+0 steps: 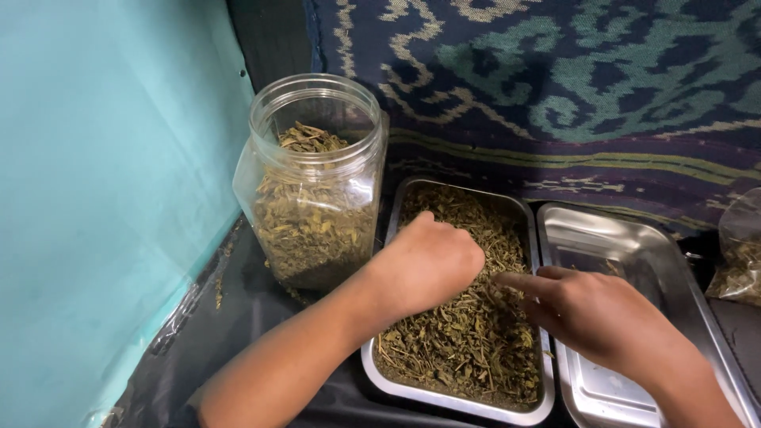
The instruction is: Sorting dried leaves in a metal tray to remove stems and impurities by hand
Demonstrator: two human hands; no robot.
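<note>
Hands sift crumbly dried leaves [468, 341] in a steel tray [444, 396]: left hand [424, 265] curled shut at 12 o'clock, right hand [594, 313] open, forefinger pointing.

Jar [315, 190] left of leaf-filled tray [456, 400]; second tray [634, 238] right; bag [741, 254] far right.

The scene is evenly and fairly brightly lit by soft light from above, with only faint shadows under the forearms toward six o'clock. Glare shows as pale streaks on the empty steel tray [626, 238] at three to four o'clock and as white highlights on the clear plastic jar [317, 182] at ten o'clock. Focus is sharp at the centre, while the turquoise wall [103, 198] at nine o'clock looks soft and slightly washed out.
</note>
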